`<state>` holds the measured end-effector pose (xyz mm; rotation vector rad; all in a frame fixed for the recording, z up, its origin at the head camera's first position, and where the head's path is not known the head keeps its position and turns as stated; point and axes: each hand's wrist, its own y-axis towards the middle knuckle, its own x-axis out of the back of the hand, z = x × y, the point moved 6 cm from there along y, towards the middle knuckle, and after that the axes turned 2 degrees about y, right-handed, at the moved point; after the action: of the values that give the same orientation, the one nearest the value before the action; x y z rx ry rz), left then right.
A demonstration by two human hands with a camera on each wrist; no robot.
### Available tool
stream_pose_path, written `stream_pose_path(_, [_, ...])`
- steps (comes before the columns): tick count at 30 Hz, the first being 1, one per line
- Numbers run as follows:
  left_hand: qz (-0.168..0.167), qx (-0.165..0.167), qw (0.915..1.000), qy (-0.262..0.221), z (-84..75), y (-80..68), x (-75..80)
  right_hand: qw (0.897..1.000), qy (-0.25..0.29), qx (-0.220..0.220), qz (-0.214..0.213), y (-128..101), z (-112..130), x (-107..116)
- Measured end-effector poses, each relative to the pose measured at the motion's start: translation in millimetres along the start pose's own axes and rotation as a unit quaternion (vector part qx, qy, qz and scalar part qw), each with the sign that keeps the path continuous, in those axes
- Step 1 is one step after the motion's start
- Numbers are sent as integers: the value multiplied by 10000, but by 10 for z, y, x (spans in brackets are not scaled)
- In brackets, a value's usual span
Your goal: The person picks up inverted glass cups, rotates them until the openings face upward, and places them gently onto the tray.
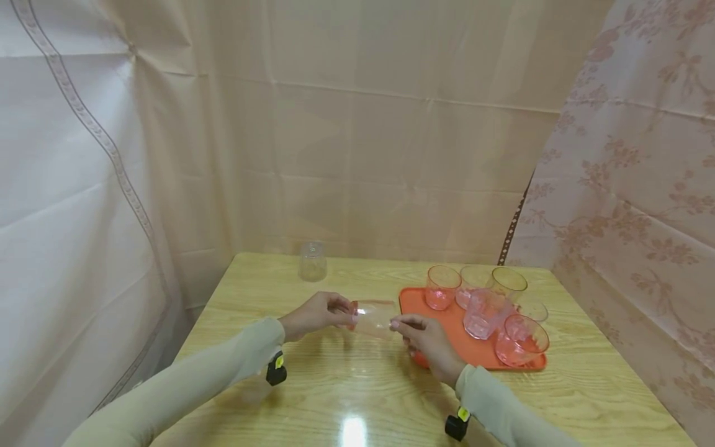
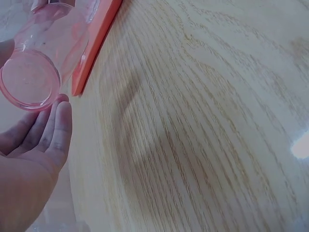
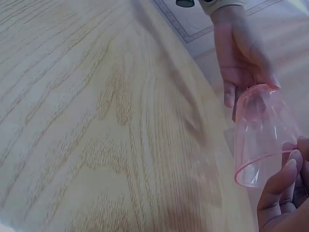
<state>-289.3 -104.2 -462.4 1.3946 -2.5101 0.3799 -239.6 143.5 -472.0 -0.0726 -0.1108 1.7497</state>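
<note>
A pink see-through drinking glass (image 1: 373, 318) lies on its side in the air above the table, between both hands. My left hand (image 1: 321, 312) grips its base end, thumb on one side and fingers on the other. At the rim end, my right hand (image 1: 429, 340) pinches the wall. The left wrist view shows the glass's round base (image 2: 30, 79) with the left fingers (image 2: 60, 125) against its edge. In the right wrist view the open mouth of the glass (image 3: 260, 130) faces the right fingers (image 3: 280, 186).
On the right, an orange-red tray (image 1: 460, 335) bears several tinted and clear glasses, including a red glass (image 1: 443, 288) and a pink glass (image 1: 521, 341). A clear glass (image 1: 313, 264) stands at the table's back left. Curtains (image 1: 357, 155) hang behind the wooden table (image 1: 301, 397).
</note>
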Motion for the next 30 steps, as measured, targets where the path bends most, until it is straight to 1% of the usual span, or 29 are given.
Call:
stream_pose_path(3, [16,-13,9999,100,-15,-10,-30,10000,-13,30,-92,-1,8,20])
stream_pose_path(7, [53,-51,9997,214,-26,-15,-77,9996,-145,180,-176,-4,69,58])
stream_pose_path(13, [-9,-41,9996,282,-26,20,-133,9951,-819,440,-336,10,198,155])
stream_pose_path(19, [-67,-75,9990,431,-6,50,-192,9862,-1349,906,-310,18,293,261])
stream_pose_path(21, [-31,-105,9989,465,14,63,-226,9820,-1529,1066,-305,9,324,300])
stream_pose_path(23, [5,-108,9985,529,27,73,-264,9756,-1805,1191,-373,-3,356,347])
stream_pose_path(25, [38,-185,9979,627,19,79,-309,9677,-2127,1289,-421,-14,387,391])
stream_pose_path(28, [148,-302,9949,955,-6,96,-386,9548,-2560,1429,-488,-25,432,449])
stream_pose_path(30, [229,-408,9916,1204,-28,117,-443,9492,-2737,1477,-483,-29,447,483])
